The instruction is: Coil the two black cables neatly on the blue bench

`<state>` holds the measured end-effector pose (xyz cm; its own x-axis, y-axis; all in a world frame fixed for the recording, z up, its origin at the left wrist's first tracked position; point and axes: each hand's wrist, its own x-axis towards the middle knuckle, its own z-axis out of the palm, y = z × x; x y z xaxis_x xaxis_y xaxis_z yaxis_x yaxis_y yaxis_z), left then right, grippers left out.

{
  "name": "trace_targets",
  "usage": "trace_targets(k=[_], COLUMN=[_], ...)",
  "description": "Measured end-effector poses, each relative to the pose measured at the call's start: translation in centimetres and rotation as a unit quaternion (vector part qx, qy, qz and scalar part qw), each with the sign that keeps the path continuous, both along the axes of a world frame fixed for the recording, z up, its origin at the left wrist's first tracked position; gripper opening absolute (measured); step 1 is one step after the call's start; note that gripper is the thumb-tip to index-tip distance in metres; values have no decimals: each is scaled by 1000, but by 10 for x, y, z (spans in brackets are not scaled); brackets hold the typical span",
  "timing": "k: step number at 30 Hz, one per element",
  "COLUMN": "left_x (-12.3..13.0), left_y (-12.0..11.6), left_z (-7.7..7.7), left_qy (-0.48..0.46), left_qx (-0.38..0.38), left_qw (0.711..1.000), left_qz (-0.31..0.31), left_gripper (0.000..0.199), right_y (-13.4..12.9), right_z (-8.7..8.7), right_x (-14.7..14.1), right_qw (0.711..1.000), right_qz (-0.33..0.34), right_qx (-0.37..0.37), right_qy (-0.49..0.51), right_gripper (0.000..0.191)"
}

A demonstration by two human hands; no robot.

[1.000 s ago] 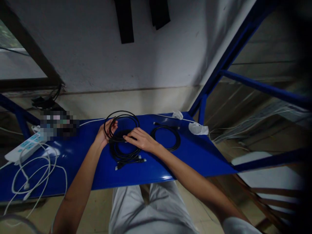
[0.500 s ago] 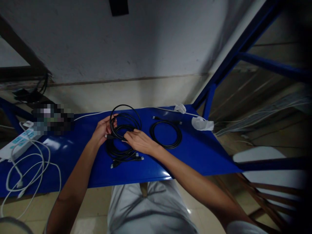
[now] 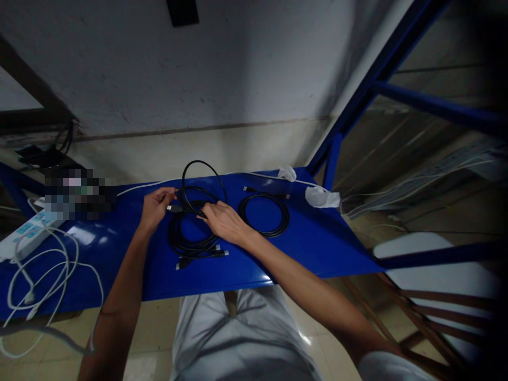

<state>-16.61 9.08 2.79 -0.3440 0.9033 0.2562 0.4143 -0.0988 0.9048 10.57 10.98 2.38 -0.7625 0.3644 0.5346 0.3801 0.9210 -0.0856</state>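
Note:
My right hand (image 3: 223,222) is closed around a bundle of loops of a black cable (image 3: 204,162), held over the middle of the blue table. One loop of that cable rises up behind my fingers. At its left, a silver-tipped plug (image 3: 173,209) points toward my left hand (image 3: 155,209), whose thumb and fingers pinch a dark stretch of the cable. Below lies a pile of coiled black cables (image 3: 180,246) with several plug ends facing front. Another coiled black cable (image 3: 286,219) rests flat to the right, its two plugs at the far side.
The blue table (image 3: 317,254) backs onto a wall. A white power strip (image 3: 21,235) and tangled white cord (image 3: 59,291) occupy the left end. Crumpled white plastic pieces (image 3: 322,197) lie at the right rear. A chair (image 3: 436,286) stands right, beside a blue frame (image 3: 333,159).
My left hand has moved left, away from the held loops, and its fingers have drawn together. The plug now shows between my hands. The raised loop has opened slightly; the camera view has shifted.

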Motion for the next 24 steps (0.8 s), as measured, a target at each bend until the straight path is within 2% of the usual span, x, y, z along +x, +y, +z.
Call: trace_targets(k=[6, 12, 16, 19, 22, 24], left_x=[-17, -28, -38, -47, -50, -50], left_y=[-5, -10, -9, -13, -19, -22], left_z=[3, 4, 0, 0, 2, 3], left_qy=[174, 210, 221, 254, 260, 246], left_qx=[-27, -39, -24, -21, -71, -109], left_qw=[984, 975, 963, 935, 912, 905], left_qz=[29, 63, 156, 248, 310, 331], left_gripper=[38, 32, 36, 39, 46, 50], right_y=[6, 8, 8, 8, 8, 8], right_z=[-2, -3, -3, -3, -3, -4], right_x=[1, 3, 3, 3, 2, 2], right_qw=[1000, 1000, 1000, 999, 999, 1000], right_qz=[-11, -12, -8, -11, -13, -11], right_qx=[0, -6, -6, -5, -11, -18], right_qy=[26, 28, 28, 30, 27, 23], right_gripper=[26, 30, 30, 30, 30, 29])
